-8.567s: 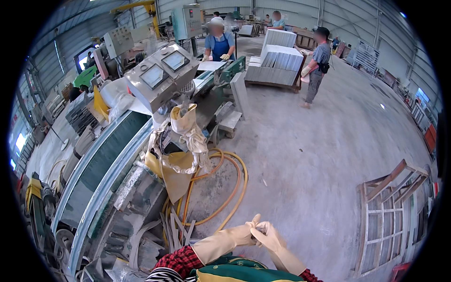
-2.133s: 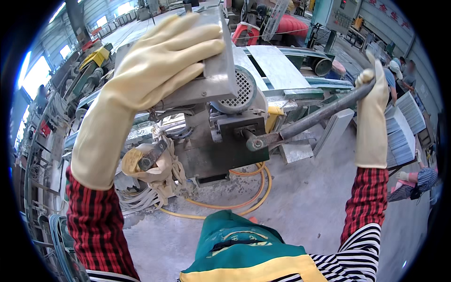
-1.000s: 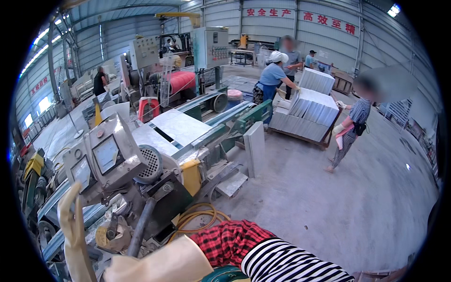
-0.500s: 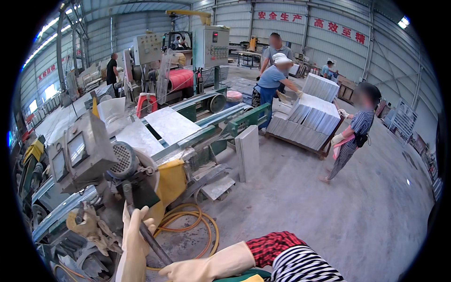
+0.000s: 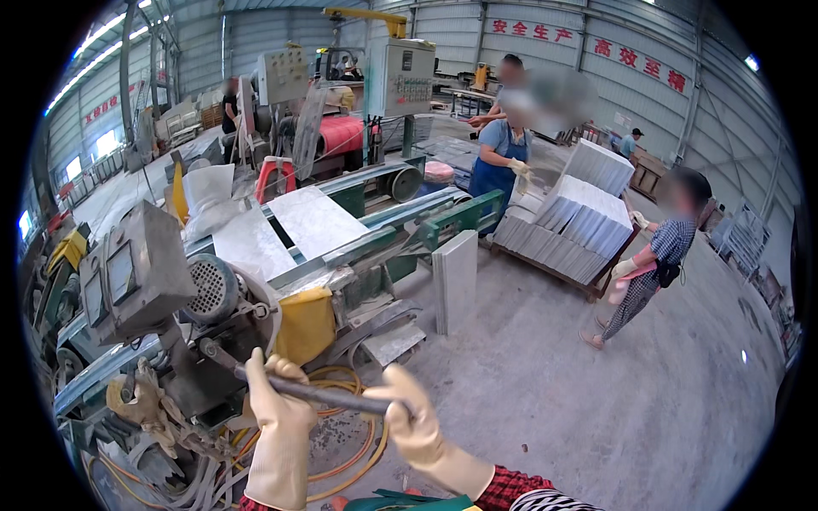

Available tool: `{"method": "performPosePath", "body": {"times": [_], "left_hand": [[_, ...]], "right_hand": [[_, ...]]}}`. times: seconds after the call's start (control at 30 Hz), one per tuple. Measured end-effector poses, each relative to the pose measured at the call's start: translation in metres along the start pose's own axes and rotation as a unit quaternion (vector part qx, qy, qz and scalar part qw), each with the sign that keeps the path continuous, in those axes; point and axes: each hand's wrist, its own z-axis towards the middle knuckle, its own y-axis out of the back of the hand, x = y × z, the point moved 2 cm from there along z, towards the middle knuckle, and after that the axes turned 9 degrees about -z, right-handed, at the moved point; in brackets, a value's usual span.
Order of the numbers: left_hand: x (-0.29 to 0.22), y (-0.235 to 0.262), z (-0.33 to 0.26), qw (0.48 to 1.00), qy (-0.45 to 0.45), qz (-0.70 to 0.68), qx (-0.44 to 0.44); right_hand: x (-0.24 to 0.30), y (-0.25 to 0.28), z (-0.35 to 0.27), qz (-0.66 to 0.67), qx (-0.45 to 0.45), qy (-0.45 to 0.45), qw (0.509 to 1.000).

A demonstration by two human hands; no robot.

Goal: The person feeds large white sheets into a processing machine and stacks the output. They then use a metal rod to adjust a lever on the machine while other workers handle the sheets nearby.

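A dark metal bar (image 5: 328, 395) juts from the machine beside the grey motor (image 5: 211, 289) and slants slightly down to the right. My left hand (image 5: 279, 417), in a cream rubber glove, is wrapped round the bar near its machine end. At the bar's free end is my right hand (image 5: 426, 439), gloved alike, its palm and fingers closing on the tip. Some of its fingers are smeared by motion. Left of my left hand, a pair of worn, dirty gloves (image 5: 153, 409) hangs on the machine.
Stone slabs (image 5: 315, 221) lie on the green conveyor frame (image 5: 460, 217). Upright slabs (image 5: 456, 281) stand on the floor beside it. Yellow hoses (image 5: 366, 451) coil under my hands. Two co-workers, one in a blue apron (image 5: 504, 175) and one in a checked shirt (image 5: 673, 226), flank a loaded slab pallet (image 5: 545, 255).
The bar's free end has swung up and to the right. My right hand has risen with it, and my left hand has shifted right. The co-worker in the apron has straightened up.
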Motion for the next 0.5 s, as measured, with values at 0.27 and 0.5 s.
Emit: {"method": "performPosePath", "body": {"times": [0.27, 0.5], "left_hand": [[-0.158, -0.046, -0.045, 0.432, -0.242, 0.709, 0.503], [-0.282, -0.177, 0.025, 0.042, -0.595, 0.664, 0.451]], "right_hand": [[-0.012, -0.01, 0.13, 0.168, -0.241, -0.114, 0.949], [0.08, -0.064, 0.304, 0.298, -0.268, -0.21, 0.892]]}}
